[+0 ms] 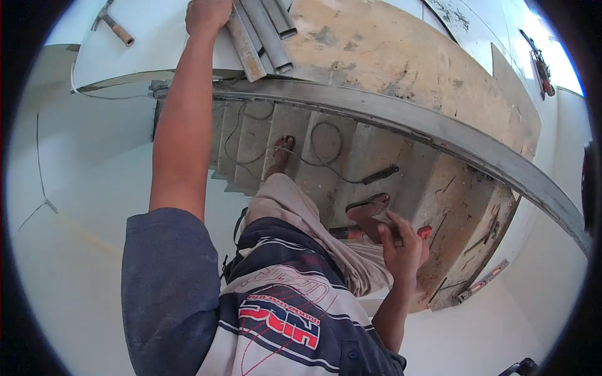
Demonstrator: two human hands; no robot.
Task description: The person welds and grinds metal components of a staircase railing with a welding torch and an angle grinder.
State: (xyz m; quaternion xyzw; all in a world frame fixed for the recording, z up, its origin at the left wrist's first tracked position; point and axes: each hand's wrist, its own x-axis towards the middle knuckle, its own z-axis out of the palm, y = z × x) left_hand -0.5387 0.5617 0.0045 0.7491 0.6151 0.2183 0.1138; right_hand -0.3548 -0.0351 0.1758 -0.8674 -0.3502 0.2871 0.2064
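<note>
Seen from above on a concrete staircase (301, 147), the left hand (207, 15) grips grey metal bars (260, 34) lying on the landing, their lengths running away upward, ends overhanging the curved steel stringer (439, 135), while the right hand (401, 244), fingers loosely curled, holds a small red-handled tool (421, 232).

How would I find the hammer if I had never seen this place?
Start at the concrete stairs and follow the curved metal rail up to the white landing at the top left. The left hand rests there by a bundle of grey metal bars. The hammer lies alone farther left, the only thing there with a wooden handle.
</note>
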